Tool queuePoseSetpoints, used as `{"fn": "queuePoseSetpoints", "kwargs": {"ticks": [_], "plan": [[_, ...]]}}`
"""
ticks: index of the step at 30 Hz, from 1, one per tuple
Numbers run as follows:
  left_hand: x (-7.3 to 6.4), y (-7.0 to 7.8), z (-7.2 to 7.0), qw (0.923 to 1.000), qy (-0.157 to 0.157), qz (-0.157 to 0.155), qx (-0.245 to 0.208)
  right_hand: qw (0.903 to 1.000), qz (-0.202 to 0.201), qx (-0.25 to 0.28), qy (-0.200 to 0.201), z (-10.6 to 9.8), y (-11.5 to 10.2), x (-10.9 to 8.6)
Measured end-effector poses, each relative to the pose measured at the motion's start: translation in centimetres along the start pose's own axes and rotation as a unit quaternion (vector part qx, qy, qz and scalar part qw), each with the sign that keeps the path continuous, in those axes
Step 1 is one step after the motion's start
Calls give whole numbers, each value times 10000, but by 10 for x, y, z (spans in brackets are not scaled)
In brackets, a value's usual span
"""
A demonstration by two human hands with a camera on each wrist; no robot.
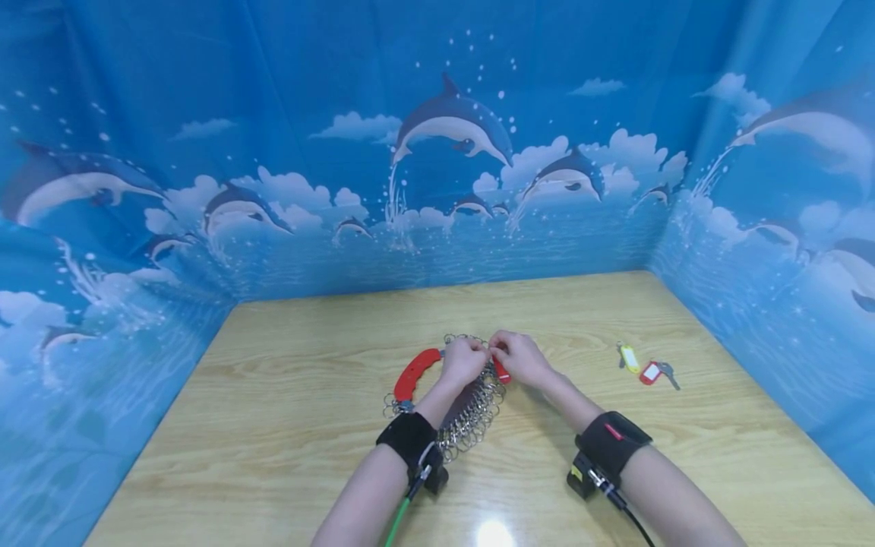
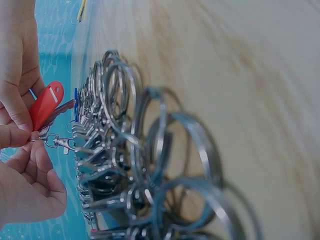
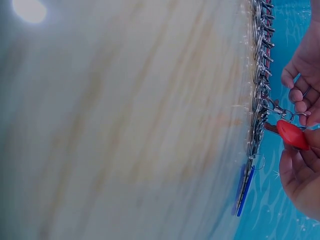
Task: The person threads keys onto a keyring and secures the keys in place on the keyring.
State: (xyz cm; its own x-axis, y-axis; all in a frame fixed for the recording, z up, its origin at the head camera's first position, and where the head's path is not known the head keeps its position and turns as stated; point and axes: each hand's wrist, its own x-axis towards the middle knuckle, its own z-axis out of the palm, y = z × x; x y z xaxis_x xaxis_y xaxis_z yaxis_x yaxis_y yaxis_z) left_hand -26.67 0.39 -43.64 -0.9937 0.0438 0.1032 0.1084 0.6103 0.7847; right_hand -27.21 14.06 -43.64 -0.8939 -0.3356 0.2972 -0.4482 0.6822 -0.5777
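Note:
A large hoop of metal key rings and swivel clasps (image 1: 472, 425) lies on the table, with a red curved handle (image 1: 415, 374) at its left side. My left hand (image 1: 466, 360) is over the hoop's far part and pinches a small ring joined to a swivel clasp (image 2: 62, 143). Close beside it, my right hand (image 1: 521, 358) holds a key with a red plastic head (image 3: 292, 135) between thumb and fingers. The key's dark blade points toward the hoop, near the small ring. Whether key and ring are linked is hidden by my fingertips.
To the right on the wooden table (image 1: 273, 425) lie a key with a yellow tag (image 1: 630, 358) and a key with a red tag (image 1: 651, 372). A blue piece (image 3: 245, 192) is at the hoop's edge. A blue dolphin curtain (image 1: 437, 251) surrounds the table's far edges.

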Motion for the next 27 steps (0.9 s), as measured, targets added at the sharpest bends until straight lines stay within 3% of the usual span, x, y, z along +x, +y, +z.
{"fn": "queuePoseSetpoints", "kwargs": {"ticks": [18, 21, 27], "plan": [[0, -1, -3, 10000, 0, -1, -76, 10000, -46, 54, -14, 0, 0, 1], [0, -4, -4, 9992, -301, 31, -263, 9997, 117, 206, 10, -1, 1, 2], [-1, -10, -7, 9915, -1193, 390, -330, 9981, 270, 549, -38, -1, 8, 3]]}}
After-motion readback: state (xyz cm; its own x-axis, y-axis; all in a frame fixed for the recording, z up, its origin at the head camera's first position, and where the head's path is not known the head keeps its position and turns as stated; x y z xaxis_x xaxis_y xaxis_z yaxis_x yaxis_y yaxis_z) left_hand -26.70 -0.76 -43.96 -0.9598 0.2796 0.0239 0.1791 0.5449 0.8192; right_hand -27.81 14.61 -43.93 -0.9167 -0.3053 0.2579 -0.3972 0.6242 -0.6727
